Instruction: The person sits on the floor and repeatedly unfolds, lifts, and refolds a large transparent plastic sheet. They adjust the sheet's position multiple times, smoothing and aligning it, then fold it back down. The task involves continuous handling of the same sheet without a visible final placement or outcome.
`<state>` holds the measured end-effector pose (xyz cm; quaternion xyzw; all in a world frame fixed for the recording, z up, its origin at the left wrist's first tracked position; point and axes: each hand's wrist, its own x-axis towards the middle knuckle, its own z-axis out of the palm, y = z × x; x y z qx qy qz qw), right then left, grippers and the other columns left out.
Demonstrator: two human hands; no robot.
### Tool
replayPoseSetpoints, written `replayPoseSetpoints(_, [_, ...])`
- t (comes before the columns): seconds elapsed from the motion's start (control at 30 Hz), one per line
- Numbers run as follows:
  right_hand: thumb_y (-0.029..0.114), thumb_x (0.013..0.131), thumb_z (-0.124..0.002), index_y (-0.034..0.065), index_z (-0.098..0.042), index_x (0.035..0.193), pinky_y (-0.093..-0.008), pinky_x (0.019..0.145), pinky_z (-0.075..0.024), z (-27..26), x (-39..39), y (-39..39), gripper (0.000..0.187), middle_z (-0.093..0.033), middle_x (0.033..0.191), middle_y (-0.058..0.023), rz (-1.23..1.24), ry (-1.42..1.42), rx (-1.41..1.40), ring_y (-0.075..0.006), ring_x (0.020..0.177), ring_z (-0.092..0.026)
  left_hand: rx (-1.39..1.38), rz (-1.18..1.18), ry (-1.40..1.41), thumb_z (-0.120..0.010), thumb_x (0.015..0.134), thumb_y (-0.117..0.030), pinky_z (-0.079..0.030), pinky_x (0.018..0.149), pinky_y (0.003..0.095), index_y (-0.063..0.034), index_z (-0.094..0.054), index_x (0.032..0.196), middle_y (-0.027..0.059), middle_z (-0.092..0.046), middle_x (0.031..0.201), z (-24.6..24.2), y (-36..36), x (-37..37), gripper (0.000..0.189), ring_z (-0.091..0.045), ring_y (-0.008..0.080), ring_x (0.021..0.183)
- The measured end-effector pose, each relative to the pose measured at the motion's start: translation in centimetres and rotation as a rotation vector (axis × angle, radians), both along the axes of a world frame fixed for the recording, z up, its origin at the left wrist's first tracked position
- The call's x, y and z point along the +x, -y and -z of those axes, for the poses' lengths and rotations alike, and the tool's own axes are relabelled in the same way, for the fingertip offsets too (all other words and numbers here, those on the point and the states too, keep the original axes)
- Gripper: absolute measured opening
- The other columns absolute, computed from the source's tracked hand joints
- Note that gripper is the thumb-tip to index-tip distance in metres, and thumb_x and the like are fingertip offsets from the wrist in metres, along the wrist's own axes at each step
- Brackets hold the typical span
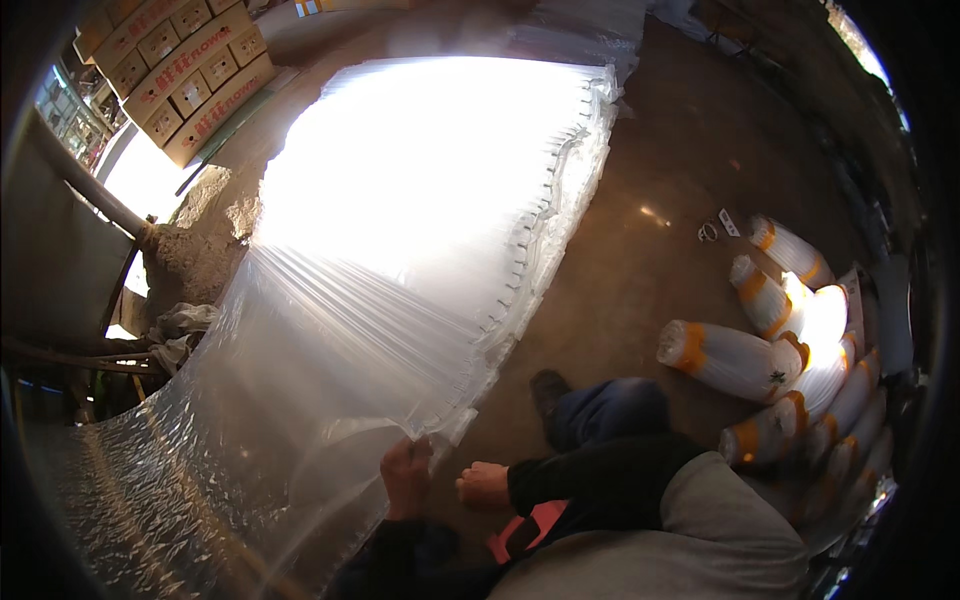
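Note:
My left hand (405, 478) pinches the near right corner of a large sheet of clear plastic film (300, 352). From that corner the film fans out in folds to the left. Beyond it lies a broad stack of layered film (517, 277), its top washed out by glare and its right edge ragged with many layers. Just right of the left hand, my right hand (484, 486) is curled into a fist, apart from the film. Whether anything small sits inside that fist is hidden.
Film rolls (731, 361) banded with orange tape lie piled on the floor (637, 270) at right, near a tape ring (707, 232). Printed cardboard boxes (187, 75) are stacked at far left. A red object (536, 529) shows beneath my right arm. A rough lump (187, 262) borders the film's left side.

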<state>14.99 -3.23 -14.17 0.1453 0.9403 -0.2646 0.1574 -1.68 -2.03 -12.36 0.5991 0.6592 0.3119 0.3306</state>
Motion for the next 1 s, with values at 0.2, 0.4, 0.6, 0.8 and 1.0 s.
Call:
replayPoseSetpoints(0.2, [0.018, 0.081, -0.056, 0.0052, -0.067, 0.077, -0.0375, 0.064, -0.0523, 0.0, 0.1, 0.0, 0.018, -0.064, 0.088, -0.0135, 0.040, -0.047, -0.005, -0.0273, 0.082, -0.065, -0.042, 0.007, 0.023, -0.055, 0.091, -0.016, -0.042, 0.057, 0.0443, -0.0024, -0.059, 0.070, 0.0166, -0.057, 0.065, 0.2, 0.0, -0.1, 0.025, -0.057, 0.0365, 0.061])
replayPoseSetpoints(0.4, [0.019, 0.081, -0.055, 0.0049, -0.067, 0.078, -0.0386, 0.064, -0.0525, -0.9, 0.0, -0.3, 0.019, -0.064, 0.087, -0.0136, 0.037, -0.020, 0.004, -0.0277, 0.081, -0.065, 0.121, 0.130, -0.122, -0.058, 0.088, -0.009, -0.042, 0.051, 0.0426, -0.0043, -0.061, 0.078, 0.0128, -0.056, 0.067, 0.6, 0.4, -0.4, 0.012, -0.058, 0.0322, 0.058])
replayPoseSetpoints(0.6, [0.027, 0.084, -0.057, 0.0034, -0.067, 0.084, -0.0432, 0.071, -0.0535, -2.8, 1.0, -3.3, 0.026, -0.065, 0.090, -0.0162, 0.227, -0.031, 0.005, -0.0319, 0.086, -0.066, 0.268, 0.049, -0.036, -0.058, 0.093, -0.021, -0.032, 0.042, 0.0275, -0.0020, -0.058, 0.069, -0.0003, -0.045, 0.049, 1.4, 0.1, -0.2, 0.031, -0.043, 0.0072, 0.042])
replayPoseSetpoints(0.8, [0.053, 0.089, -0.057, -0.0023, -0.067, 0.097, -0.0442, 0.072, -0.0533, -11.6, 5.6, -13.1, 0.057, -0.066, 0.092, -0.0243, 0.891, -0.200, 0.071, -0.0375, 0.086, -0.066, -0.251, -0.353, 0.374, -0.057, 0.089, -0.017, -0.037, 0.047, 0.0321, 0.0006, -0.058, 0.071, 0.0096, -0.049, 0.053, -4.3, 0.6, -1.9, 0.025, -0.050, 0.0147, 0.048])
replayPoseSetpoints(1.0, [0.050, 0.090, -0.060, -0.0086, -0.048, 0.126, -0.0289, 0.061, -0.0540, -12.1, 7.9, -17.7, 0.070, -0.065, 0.094, -0.0092, 1.498, -0.846, -0.398, -0.0170, 0.080, -0.063, 0.091, -0.237, 0.205, -0.057, 0.095, -0.024, -0.031, 0.040, 0.0235, -0.0048, -0.055, 0.071, -0.0039, -0.042, 0.051, -1.9, 2.7, -5.5, 0.031, -0.039, 0.0046, 0.041])
